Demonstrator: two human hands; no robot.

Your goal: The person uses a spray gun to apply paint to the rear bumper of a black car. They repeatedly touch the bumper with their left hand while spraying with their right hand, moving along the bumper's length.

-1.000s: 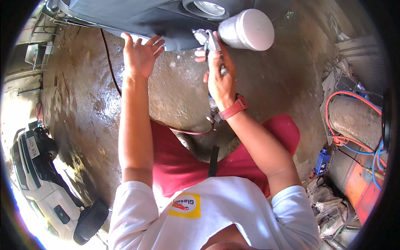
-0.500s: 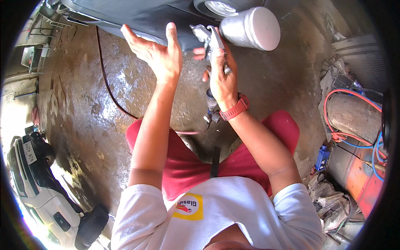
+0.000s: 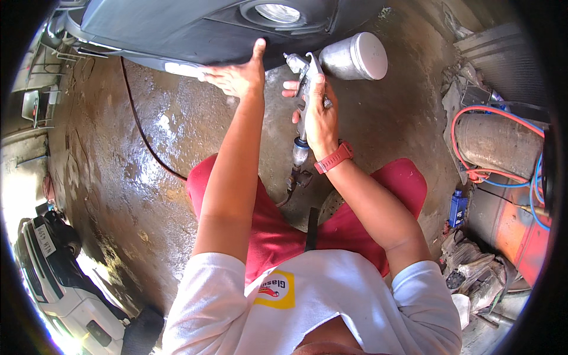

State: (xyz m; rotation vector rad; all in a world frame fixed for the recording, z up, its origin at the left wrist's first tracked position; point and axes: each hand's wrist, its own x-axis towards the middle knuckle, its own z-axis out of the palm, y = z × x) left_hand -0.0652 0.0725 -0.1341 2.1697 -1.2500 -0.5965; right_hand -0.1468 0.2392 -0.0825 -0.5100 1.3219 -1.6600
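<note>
My right hand, with a red watch on its wrist, is wrapped round the handle of a metal spray gun. A silver cup sits at the gun's right side, and a fitting with a hose hangs from the handle's lower end. The gun's nozzle end faces left, toward the dark grey car bumper. My left hand is open, thumb up and fingers stretched leftward, holding nothing. It is at the bumper's lower edge; whether it touches the bumper, I cannot tell.
A round lamp is set in the bumper. A dark hose runs over the wet concrete floor. To the right lie a rusty cylinder, red and blue hoses and a blue bottle. A white vehicle stands at lower left.
My left hand has swung right and down, its fingers now pointing left instead of up. The spray gun has dropped slightly in view, and more of the bumper and its lamp shows.
</note>
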